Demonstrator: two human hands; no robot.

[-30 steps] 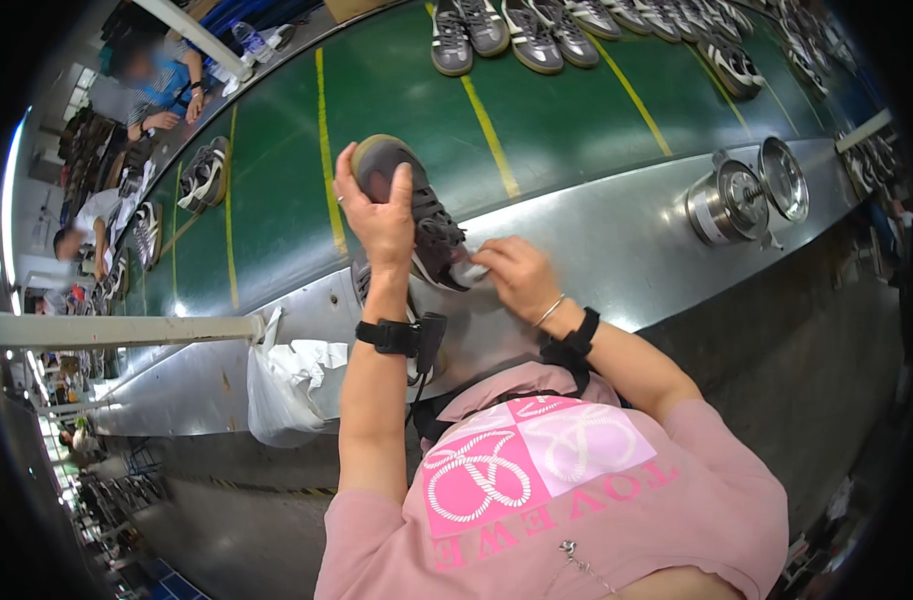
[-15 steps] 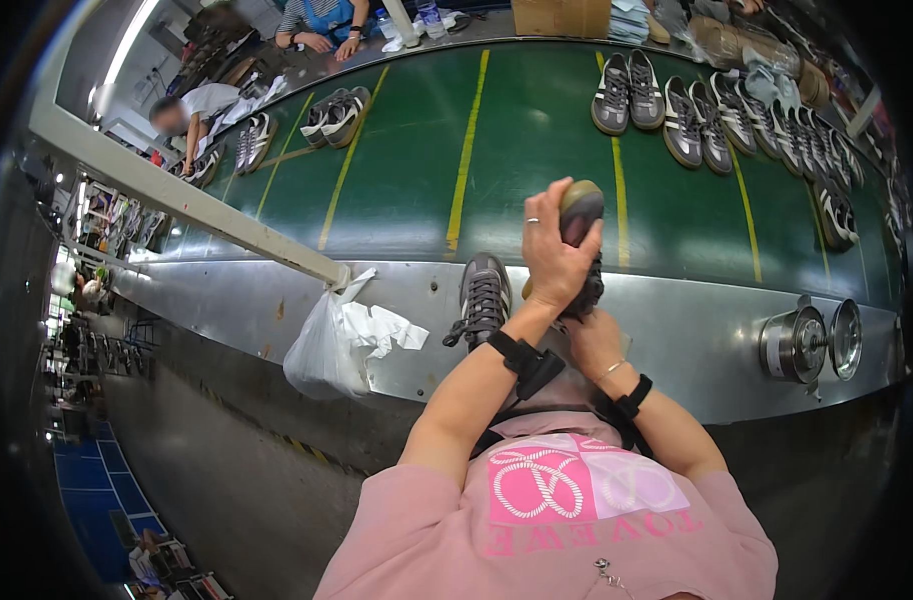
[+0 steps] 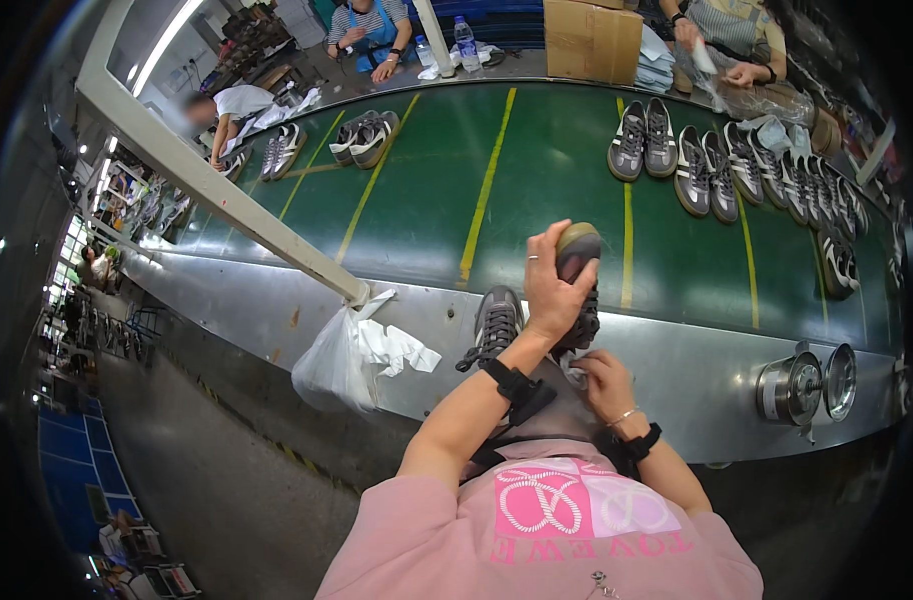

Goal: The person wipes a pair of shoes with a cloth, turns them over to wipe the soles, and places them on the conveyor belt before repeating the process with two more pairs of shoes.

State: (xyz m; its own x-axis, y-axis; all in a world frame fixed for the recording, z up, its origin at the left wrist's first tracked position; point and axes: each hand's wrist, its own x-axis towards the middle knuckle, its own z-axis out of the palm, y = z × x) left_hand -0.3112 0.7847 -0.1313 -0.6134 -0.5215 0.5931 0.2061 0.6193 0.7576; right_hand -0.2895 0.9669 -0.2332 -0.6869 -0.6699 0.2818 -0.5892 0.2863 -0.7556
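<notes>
My left hand is wrapped round a dark grey sneaker with a gum-brown sole, holding it toe up above the metal ledge. Below its heel, my right hand is closed, the fingers pinching a small pale wad that looks like cloth or paper. The heel is partly hidden by my left forearm. A matching sneaker stands on the ledge just left of my left hand, its laces trailing to the side.
Beyond the metal ledge runs a green conveyor belt with yellow lines. Several sneakers stand on its far right, others at far left. A slanted post and plastic bag are left; a metal pot is right. Co-workers sit opposite.
My right hand has moved down and away from the sneaker, and the pale wad now shows at its fingers. My left hand still grips the sneaker. The whole view has shifted.
</notes>
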